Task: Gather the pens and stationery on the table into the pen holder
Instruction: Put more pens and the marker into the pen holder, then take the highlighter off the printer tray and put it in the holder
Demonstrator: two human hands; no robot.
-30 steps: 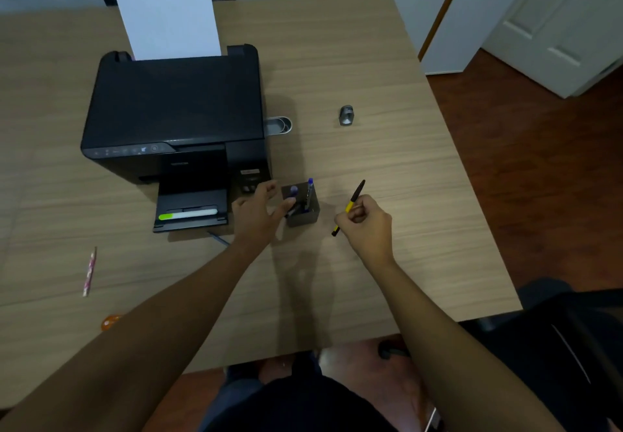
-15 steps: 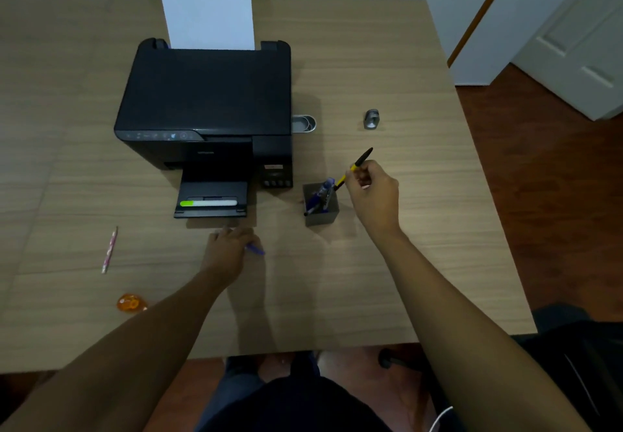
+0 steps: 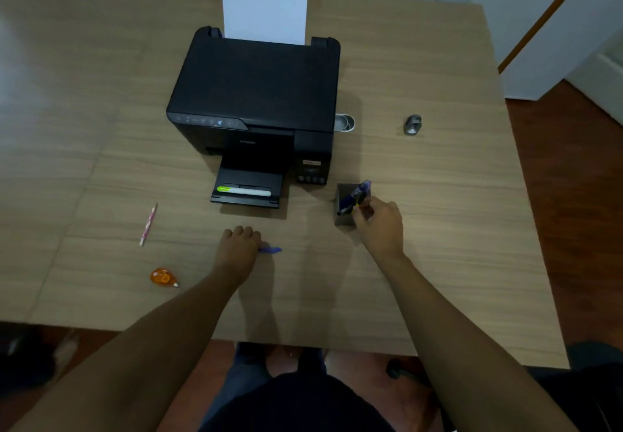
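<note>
Pink pencil [image 3: 147,225] flat on table [image 3: 438,263], far left, long axis near-far. Orange correction tape [image 3: 163,277] nearer edge. Left hand [image 3: 237,252] palm down, fingers curled over blue pen [image 3: 270,249]; tip pokes out right, axis left-right. Pen holder [image 3: 344,206] right of printer [image 3: 256,101]. Right hand [image 3: 379,226] pinched on black-yellow pen [image 3: 352,206], tip down-left inside holder, leaning right.
</note>
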